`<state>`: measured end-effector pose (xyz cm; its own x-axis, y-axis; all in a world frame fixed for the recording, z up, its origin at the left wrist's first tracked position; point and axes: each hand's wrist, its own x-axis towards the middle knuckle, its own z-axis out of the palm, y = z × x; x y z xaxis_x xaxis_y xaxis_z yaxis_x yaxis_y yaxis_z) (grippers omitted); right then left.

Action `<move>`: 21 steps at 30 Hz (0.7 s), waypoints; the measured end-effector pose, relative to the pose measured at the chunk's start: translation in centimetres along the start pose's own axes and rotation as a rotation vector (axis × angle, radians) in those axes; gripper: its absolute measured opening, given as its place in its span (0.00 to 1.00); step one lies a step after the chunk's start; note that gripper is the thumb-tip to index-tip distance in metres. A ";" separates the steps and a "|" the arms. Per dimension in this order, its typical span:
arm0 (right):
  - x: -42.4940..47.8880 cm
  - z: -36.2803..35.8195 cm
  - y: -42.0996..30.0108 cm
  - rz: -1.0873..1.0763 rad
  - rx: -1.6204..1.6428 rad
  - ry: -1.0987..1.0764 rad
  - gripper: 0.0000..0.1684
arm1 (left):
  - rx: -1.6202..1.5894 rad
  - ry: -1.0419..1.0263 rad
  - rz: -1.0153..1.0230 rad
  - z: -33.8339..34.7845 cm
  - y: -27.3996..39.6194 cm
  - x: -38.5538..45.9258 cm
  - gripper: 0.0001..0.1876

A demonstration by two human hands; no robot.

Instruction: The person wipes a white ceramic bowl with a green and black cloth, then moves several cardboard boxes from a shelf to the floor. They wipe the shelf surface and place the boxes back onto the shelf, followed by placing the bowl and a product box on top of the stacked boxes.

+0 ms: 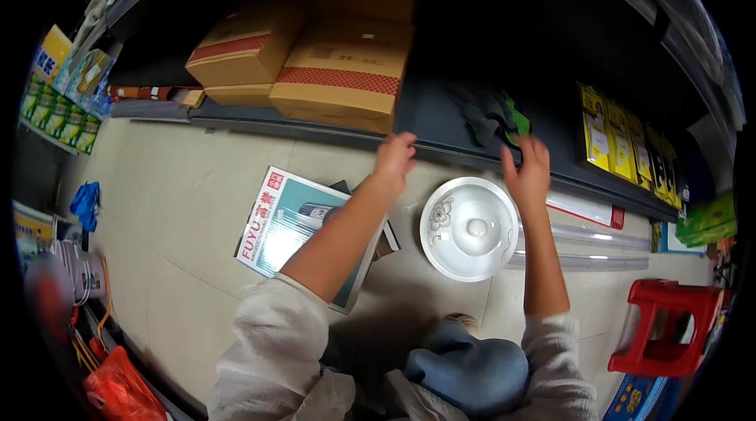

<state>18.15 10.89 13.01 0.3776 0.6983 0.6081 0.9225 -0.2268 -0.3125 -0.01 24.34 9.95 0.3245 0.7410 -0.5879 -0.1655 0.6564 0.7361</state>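
My left hand (396,162) is in front of the lower shelf (434,125), near the corner of a cardboard box (339,78). Its fingers are slightly bent and spread, with nothing in them. At the shelf's front edge, my right hand (528,172) has thumb and fingers apart beside a crumpled dark grey and green cloth item (485,120), perhaps gloves. Whether it grips that item is unclear. Below and between the hands, a round white lidded dish (466,229) with a grey flower pattern rests on the floor. My left forearm partly covers a boxed portable gas stove (295,226).
More cardboard boxes (242,43) fill the shelf's left part; yellow hanging packages (614,131) line its right. Clear plastic strips (590,238) lie on the floor near a red plastic stool (667,326). A blue crumpled bag (86,205) and a red bag (127,385) are at left.
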 end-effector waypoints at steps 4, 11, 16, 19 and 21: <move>6.7 6.5 1.2 0.285 -0.239 -0.378 0.45 | -0.234 -0.076 -0.002 -0.6 3.5 0.1 0.31; 5.9 14.6 -4.8 0.101 -0.118 -0.589 0.34 | -0.281 -0.221 -0.050 -1.5 5.5 0.7 0.40; 10.7 19.0 -4.8 0.073 -0.136 -0.634 0.26 | -0.222 -0.203 -0.022 -2.2 5.7 -0.4 0.28; 14.8 20.7 -1.6 0.207 -0.214 -0.682 0.31 | -0.208 -0.182 -0.050 -2.0 6.0 -0.7 0.22; 17.3 21.3 3.4 0.316 -0.245 -0.683 0.32 | -0.149 -0.208 -0.074 -1.2 6.1 -0.5 0.18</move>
<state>26.12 36.62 6.92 0.5650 0.8202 -0.0898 0.8011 -0.5714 -0.1780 -2.27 28.15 14.37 0.5230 0.6551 -0.5453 -0.2646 0.7329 0.6267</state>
